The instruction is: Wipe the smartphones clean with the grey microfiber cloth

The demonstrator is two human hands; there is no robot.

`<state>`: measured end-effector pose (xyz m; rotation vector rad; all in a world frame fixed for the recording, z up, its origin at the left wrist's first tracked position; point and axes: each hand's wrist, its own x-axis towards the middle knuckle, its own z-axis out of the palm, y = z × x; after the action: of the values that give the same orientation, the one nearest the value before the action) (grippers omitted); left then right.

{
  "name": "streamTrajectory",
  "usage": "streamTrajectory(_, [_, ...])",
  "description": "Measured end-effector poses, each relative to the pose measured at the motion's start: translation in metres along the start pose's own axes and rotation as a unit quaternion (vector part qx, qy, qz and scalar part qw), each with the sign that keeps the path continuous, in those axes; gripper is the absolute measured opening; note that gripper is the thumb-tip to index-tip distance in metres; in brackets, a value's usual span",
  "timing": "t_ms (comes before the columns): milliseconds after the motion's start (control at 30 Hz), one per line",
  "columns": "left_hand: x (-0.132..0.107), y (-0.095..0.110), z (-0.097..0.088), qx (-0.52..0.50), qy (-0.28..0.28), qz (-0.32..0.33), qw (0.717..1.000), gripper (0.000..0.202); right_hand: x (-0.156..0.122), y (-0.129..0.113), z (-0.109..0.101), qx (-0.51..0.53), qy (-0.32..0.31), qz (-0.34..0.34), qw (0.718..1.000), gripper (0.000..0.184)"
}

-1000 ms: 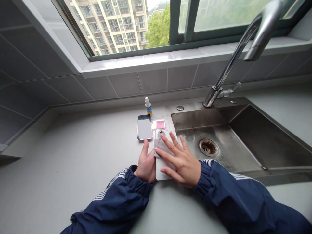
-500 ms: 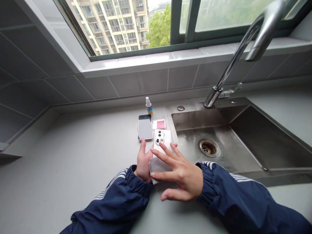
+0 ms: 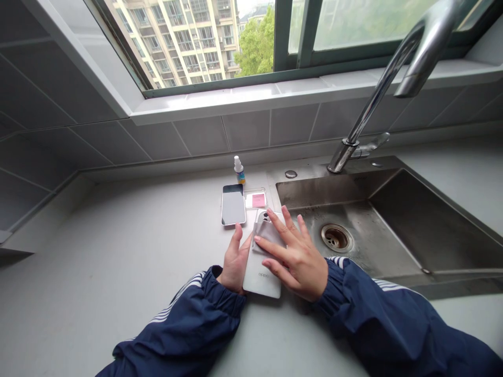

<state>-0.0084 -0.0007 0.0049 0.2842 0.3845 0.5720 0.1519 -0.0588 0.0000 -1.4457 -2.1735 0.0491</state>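
Note:
A white phone (image 3: 260, 275) lies face down on the grey counter (image 3: 137, 251), just left of the sink. My left hand (image 3: 234, 260) grips its left edge, thumb up along the side. My right hand (image 3: 296, 254) lies flat with fingers stretched out, pressing a small pale cloth (image 3: 266, 232) onto the upper part of the phone, over the camera area. A second phone (image 3: 233, 204) lies screen up just beyond my left thumb.
A small spray bottle (image 3: 238, 170) and a clear packet with a pink slip (image 3: 255, 199) sit behind the phones. The steel sink (image 3: 393, 230) with its drain (image 3: 336, 237) lies to the right, under a tall tap (image 3: 377, 89). Tiled wall and window behind.
My right hand has slid the cloth from the phone's lower part up to its camera end. The lower back of the phone now shows. My left hand stays at the edge.

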Motion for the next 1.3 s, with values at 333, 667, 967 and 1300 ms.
streamTrajectory(333, [0.001,0.001,-0.003,-0.026,0.018,0.030,0.999,0.078,-0.003,-0.005,0.004,0.022,-0.049,-0.108,0.993,0.062])
streamTrajectory(667, [0.000,0.002,-0.002,-0.015,0.045,0.033,0.998,0.084,-0.006,-0.012,0.009,0.059,-0.076,-0.163,0.982,0.067])
streamTrajectory(967, [0.002,0.002,-0.003,-0.044,0.027,0.054,0.997,0.077,-0.001,0.001,0.001,0.015,-0.057,-0.074,0.996,0.055])
streamTrajectory(1300, [0.001,0.006,-0.003,-0.036,0.023,0.065,0.997,0.074,-0.001,-0.003,-0.002,-0.041,-0.029,-0.047,0.998,0.056])
